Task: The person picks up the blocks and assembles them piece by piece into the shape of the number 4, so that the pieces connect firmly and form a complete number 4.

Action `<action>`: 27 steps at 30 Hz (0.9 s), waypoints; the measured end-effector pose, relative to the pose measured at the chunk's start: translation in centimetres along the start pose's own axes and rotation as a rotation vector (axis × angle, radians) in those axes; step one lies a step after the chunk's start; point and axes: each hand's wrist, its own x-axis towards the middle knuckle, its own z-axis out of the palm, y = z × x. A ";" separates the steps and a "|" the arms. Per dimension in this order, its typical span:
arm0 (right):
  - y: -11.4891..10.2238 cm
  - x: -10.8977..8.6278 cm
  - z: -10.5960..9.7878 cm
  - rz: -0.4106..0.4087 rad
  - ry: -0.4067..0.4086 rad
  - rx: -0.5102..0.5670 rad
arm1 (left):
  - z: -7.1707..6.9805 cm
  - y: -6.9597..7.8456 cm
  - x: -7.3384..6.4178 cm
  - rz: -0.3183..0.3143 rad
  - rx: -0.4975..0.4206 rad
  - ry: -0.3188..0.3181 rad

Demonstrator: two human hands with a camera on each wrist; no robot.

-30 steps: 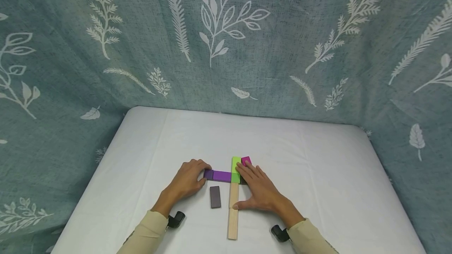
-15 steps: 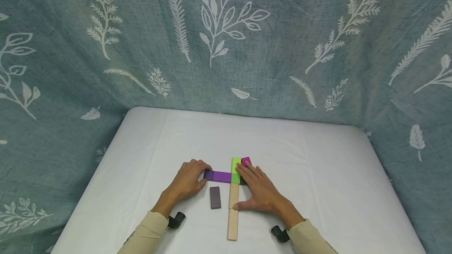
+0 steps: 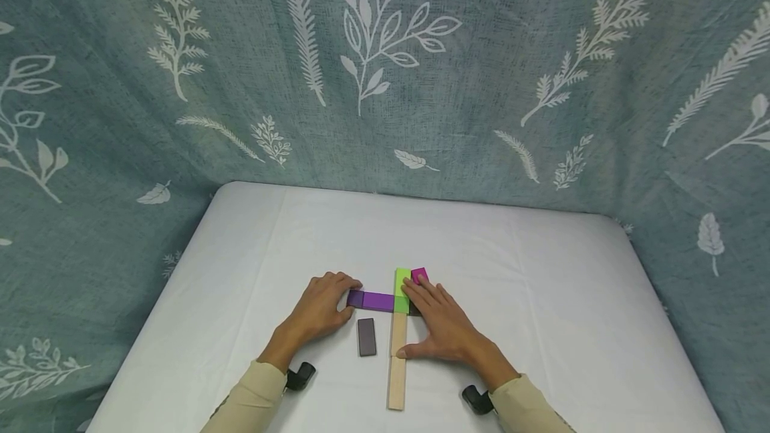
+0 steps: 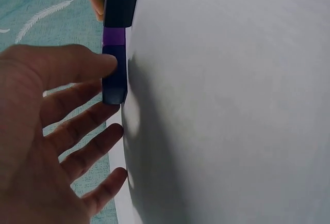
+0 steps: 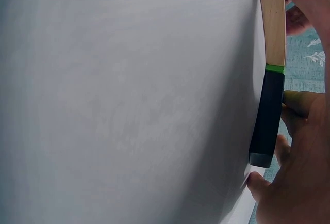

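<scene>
In the head view several flat blocks lie end to end and side by side on the white table. My left hand point(image 3: 323, 303) pinches the dark purple block point(image 3: 355, 298) at the row's left end, thumb on its near side. A purple block point(image 3: 378, 301) joins it to a green block point(image 3: 401, 304). Beyond that lies a lime block point(image 3: 402, 279). My right hand point(image 3: 448, 329) is spread, fingertips on the lime block and a magenta block point(image 3: 419, 274); its thumb touches a bare wood block point(image 3: 399, 333). A black block point(image 5: 268, 115) is partly hidden beneath it.
A loose grey-brown block point(image 3: 367, 337) lies between the hands, left of the wood blocks. A second wood block point(image 3: 396, 383) extends toward the near edge. A leaf-patterned curtain point(image 3: 385, 152) surrounds the white table point(image 3: 571, 272). Black wrist cameras hang under both sleeves.
</scene>
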 end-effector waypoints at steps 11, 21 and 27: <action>0.1 0.0 0.1 -0.002 0.004 -0.005 | -0.4 0.1 -0.3 -0.017 -0.033 -0.002; 0.1 0.0 0.1 -0.007 0.016 0.006 | -1.4 1.3 -0.8 0.049 -0.026 0.076; 0.1 -0.1 0.1 -0.012 0.023 0.011 | -1.7 2.3 -1.5 0.044 -0.039 0.051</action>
